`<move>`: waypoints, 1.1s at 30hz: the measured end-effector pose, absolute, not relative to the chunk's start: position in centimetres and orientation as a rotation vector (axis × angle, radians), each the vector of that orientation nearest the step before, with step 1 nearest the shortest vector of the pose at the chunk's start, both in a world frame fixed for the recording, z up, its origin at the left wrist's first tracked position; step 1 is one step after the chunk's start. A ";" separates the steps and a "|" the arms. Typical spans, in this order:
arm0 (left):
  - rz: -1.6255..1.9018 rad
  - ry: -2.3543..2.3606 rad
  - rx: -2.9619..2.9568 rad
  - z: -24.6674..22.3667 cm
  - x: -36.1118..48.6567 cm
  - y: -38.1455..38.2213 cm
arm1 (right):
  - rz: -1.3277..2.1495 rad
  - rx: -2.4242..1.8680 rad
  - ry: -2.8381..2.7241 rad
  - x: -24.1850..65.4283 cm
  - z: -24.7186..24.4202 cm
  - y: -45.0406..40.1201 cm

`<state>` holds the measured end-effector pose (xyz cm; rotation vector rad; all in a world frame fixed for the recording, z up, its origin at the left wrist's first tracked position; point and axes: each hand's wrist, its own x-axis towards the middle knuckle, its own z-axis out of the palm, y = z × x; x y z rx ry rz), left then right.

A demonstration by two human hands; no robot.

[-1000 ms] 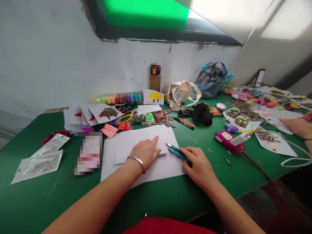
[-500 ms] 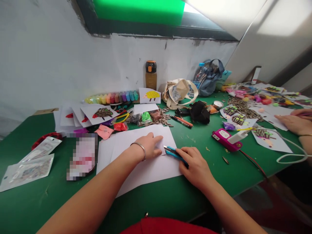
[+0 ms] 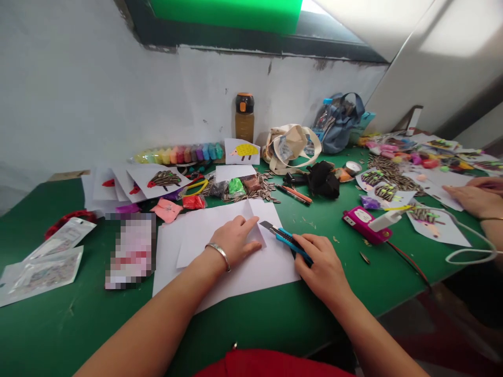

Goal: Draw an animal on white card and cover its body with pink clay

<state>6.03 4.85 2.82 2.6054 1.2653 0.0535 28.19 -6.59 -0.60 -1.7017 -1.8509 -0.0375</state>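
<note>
White paper sheets [image 3: 251, 280] lie stacked in front of me on the green table. My left hand [image 3: 234, 242] rests on the smaller top sheet [image 3: 198, 242], thumb and index finger spread apart. Close to those fingers, the right part of this sheet stands up in a crease. My right hand [image 3: 323, 264] grips a blue box cutter [image 3: 290, 242] with its blade out. The blade points up and left, beside the raised paper; whether it touches the paper I cannot tell.
Behind the paper lie bagged clay [image 3: 236, 187], sunflower seeds [image 3: 267, 192] and pens [image 3: 294, 195]. Hedgehog pictures [image 3: 167, 180] lie at left. A magenta power strip [image 3: 365, 226] with a cable sits at right, near another person's hand [image 3: 469, 199]. A bottle [image 3: 244, 118] stands by the wall.
The box cutter's tip has moved up and slightly left, and more blade shows. My right hand has shifted slightly right. The top sheet's right part now stands up more by my left fingers.
</note>
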 end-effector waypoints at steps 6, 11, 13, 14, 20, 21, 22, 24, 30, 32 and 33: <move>0.050 1.284 2.610 2.8 5.9 4.5 | -0.099 -1.645 -1.876 28.6 -0.6 -7.4; 0.059 1.268 2.630 2.6 5.9 4.6 | -0.096 -1.631 -1.888 28.8 -0.5 -7.9; 0.062 1.260 2.632 2.6 5.9 4.6 | -0.096 -1.634 -1.886 28.7 -0.5 -7.9; 0.065 1.259 2.633 2.5 5.9 4.6 | -0.095 -1.637 -1.887 28.7 -0.5 -7.9; 0.069 1.258 2.644 2.4 5.8 4.5 | -0.072 -1.637 -1.933 28.8 -0.5 -7.7; 0.070 1.260 2.647 2.3 5.8 4.5 | -0.072 -1.635 -1.941 28.9 -0.5 -7.7; 0.073 1.260 2.652 2.3 5.8 4.5 | -0.072 -1.638 -1.946 29.0 -0.4 -7.7; 0.084 1.254 2.663 2.2 5.8 4.5 | -0.076 -1.653 -1.957 29.4 -0.3 -7.7; 0.094 1.250 2.658 2.2 5.8 4.5 | -0.049 -1.647 -2.035 30.1 0.2 -7.6; 0.091 1.250 2.654 2.3 5.8 4.5 | -0.045 -1.642 -2.035 30.2 0.2 -7.5; 0.087 1.248 2.652 2.3 5.7 4.5 | -0.046 -1.639 -2.033 30.3 0.2 -7.5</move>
